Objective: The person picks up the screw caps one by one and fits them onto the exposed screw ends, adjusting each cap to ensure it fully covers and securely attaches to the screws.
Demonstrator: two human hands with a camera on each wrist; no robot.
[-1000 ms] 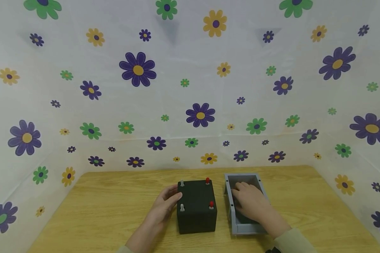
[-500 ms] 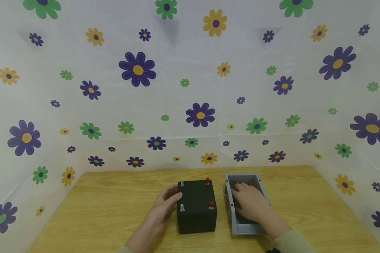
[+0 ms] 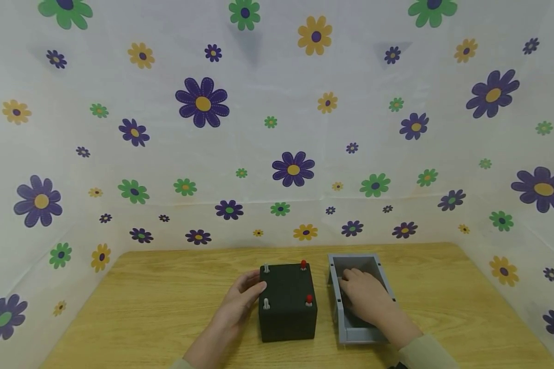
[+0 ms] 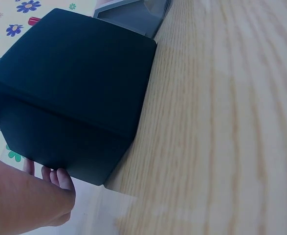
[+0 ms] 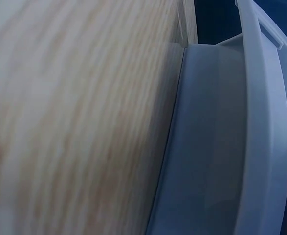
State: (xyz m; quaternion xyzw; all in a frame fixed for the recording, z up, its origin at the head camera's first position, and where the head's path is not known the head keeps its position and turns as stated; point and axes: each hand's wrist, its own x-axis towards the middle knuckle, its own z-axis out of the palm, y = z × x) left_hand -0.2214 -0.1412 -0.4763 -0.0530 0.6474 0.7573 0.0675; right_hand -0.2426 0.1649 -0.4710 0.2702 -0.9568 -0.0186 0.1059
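Observation:
A black box [image 3: 286,287] stands upright on the table, with two silver lever-like switches [image 3: 266,303] on the left of its top and two red-tipped ones [image 3: 309,300] on the right. My left hand [image 3: 235,303] holds it at the left side, thumb on the top edge and fingers against the side; several fingertips [image 4: 63,177] show along the box's edge in the left wrist view. To its right is an open grey plastic tray [image 3: 362,335] with a dark bottom. My right hand [image 3: 364,297] reaches down inside it, fingertips hidden; I cannot tell whether they grip anything.
A wood-grain table [image 3: 166,297] carries both boxes, with a narrow gap between them. White flower-print sheeting [image 3: 249,154] encloses the back and both sides. The tray's side wall [image 5: 211,122] rises close to the right wrist camera.
Inside the tray my right hand has shifted slightly. My left hand, the black box and the tray keep their places, while the head view has moved a touch.

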